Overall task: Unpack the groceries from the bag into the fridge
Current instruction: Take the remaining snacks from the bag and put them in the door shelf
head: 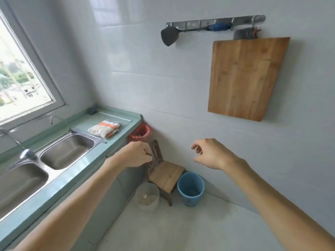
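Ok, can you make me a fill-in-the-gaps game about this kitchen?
1. The blue bucket stands on the ____.
2. The wooden cutting board hangs on the ____.
3. The steel sink has ____ basins.
4. The right hand holds ____.

Missing words: floor; wall; two; nothing.

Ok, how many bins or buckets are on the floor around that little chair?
3. A red-lined bin behind the wooden chair, beside the counter end; a pale translucent bucket at the chair's left; a blue bucket at its right. Others may be hidden.
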Demonstrator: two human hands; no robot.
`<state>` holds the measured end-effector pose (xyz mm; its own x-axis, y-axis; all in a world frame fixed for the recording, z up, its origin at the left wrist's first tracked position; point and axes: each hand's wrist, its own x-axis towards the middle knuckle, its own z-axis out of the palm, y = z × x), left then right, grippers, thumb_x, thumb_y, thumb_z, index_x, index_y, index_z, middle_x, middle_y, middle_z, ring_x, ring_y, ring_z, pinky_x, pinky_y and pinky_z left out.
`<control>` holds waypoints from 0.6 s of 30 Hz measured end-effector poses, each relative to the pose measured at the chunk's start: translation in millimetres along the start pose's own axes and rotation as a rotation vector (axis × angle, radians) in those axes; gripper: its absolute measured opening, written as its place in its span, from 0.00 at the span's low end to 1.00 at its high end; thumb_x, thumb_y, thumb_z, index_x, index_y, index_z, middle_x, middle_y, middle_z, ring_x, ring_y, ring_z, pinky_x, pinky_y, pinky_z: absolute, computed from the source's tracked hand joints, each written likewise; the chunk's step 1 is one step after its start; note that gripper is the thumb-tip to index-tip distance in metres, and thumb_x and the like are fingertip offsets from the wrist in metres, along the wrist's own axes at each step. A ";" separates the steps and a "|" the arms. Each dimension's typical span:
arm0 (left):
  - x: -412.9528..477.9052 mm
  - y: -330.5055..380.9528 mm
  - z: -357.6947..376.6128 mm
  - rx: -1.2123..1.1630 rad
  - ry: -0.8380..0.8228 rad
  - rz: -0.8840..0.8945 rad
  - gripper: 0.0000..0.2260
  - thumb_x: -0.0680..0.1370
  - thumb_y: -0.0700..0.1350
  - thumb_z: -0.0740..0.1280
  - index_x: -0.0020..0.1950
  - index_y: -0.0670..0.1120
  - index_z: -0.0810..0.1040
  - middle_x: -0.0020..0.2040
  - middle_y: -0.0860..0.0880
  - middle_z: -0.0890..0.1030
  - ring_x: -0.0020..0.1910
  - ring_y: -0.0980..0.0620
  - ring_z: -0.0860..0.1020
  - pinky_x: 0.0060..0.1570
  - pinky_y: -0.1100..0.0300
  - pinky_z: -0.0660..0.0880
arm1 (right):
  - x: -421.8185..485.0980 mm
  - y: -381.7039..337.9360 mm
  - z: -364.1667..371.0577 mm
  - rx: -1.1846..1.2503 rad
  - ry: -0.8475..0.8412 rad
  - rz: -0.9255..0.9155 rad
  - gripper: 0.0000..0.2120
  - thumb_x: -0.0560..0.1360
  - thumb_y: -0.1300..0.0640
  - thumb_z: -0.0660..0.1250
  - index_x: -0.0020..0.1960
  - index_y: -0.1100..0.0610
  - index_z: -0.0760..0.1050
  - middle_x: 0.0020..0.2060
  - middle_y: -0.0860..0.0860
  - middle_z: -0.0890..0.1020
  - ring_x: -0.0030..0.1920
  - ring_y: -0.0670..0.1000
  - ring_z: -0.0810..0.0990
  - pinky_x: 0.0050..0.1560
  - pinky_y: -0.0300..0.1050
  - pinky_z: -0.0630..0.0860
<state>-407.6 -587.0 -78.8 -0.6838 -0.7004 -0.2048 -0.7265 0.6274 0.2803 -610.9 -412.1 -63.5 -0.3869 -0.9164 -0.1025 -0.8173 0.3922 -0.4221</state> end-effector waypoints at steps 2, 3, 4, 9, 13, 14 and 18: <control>-19.3 -65.3 -7.5 -0.010 0.003 -0.108 0.13 0.75 0.52 0.68 0.59 0.54 0.80 0.57 0.52 0.82 0.55 0.51 0.78 0.57 0.57 0.74 | 19.5 -55.1 27.1 -0.022 -0.028 -0.092 0.20 0.75 0.58 0.66 0.66 0.52 0.74 0.58 0.49 0.80 0.55 0.51 0.78 0.55 0.44 0.76; -30.9 -96.4 -10.0 -0.023 0.013 -0.155 0.13 0.75 0.52 0.68 0.59 0.53 0.80 0.57 0.51 0.82 0.56 0.50 0.78 0.57 0.58 0.74 | 28.9 -81.8 40.6 -0.037 -0.035 -0.135 0.20 0.75 0.58 0.65 0.66 0.51 0.74 0.58 0.49 0.80 0.56 0.51 0.79 0.56 0.45 0.76; -44.7 -127.1 -12.0 -0.035 0.026 -0.202 0.13 0.75 0.52 0.68 0.59 0.53 0.80 0.57 0.51 0.81 0.57 0.50 0.78 0.56 0.59 0.74 | 38.6 -108.7 54.6 -0.052 -0.042 -0.175 0.19 0.75 0.58 0.65 0.66 0.51 0.74 0.58 0.49 0.80 0.56 0.51 0.79 0.57 0.46 0.77; -125.9 -258.1 -14.7 -0.124 0.045 -0.442 0.11 0.75 0.50 0.68 0.56 0.51 0.82 0.55 0.49 0.83 0.54 0.48 0.80 0.55 0.58 0.76 | 74.0 -238.2 126.4 -0.085 -0.183 -0.349 0.19 0.75 0.53 0.67 0.66 0.50 0.74 0.56 0.48 0.80 0.56 0.49 0.78 0.59 0.47 0.76; -204.4 -339.8 -8.4 -0.195 0.075 -0.622 0.14 0.74 0.52 0.67 0.59 0.53 0.80 0.57 0.51 0.82 0.56 0.50 0.79 0.55 0.60 0.74 | 89.8 -331.7 185.7 -0.161 -0.332 -0.507 0.20 0.75 0.51 0.68 0.66 0.50 0.74 0.57 0.48 0.80 0.55 0.49 0.78 0.59 0.46 0.75; -224.5 -356.8 -5.7 -0.212 0.083 -0.666 0.15 0.74 0.52 0.67 0.60 0.53 0.80 0.57 0.52 0.81 0.57 0.50 0.78 0.55 0.60 0.74 | 92.9 -353.0 200.7 -0.181 -0.362 -0.548 0.20 0.75 0.51 0.68 0.66 0.50 0.74 0.57 0.49 0.80 0.55 0.50 0.78 0.59 0.46 0.75; -298.5 -415.8 9.2 -0.304 0.087 -0.865 0.17 0.76 0.52 0.66 0.63 0.51 0.78 0.60 0.51 0.80 0.58 0.51 0.77 0.59 0.57 0.74 | 100.0 -432.8 259.9 -0.253 -0.486 -0.704 0.20 0.75 0.52 0.68 0.66 0.51 0.74 0.58 0.48 0.79 0.58 0.50 0.77 0.59 0.45 0.74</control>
<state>98.0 -635.7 -142.8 0.1062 -0.9147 -0.3900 -0.9249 -0.2349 0.2990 -184.9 -694.2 -125.1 0.4173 -0.8616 -0.2891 -0.8892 -0.3214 -0.3257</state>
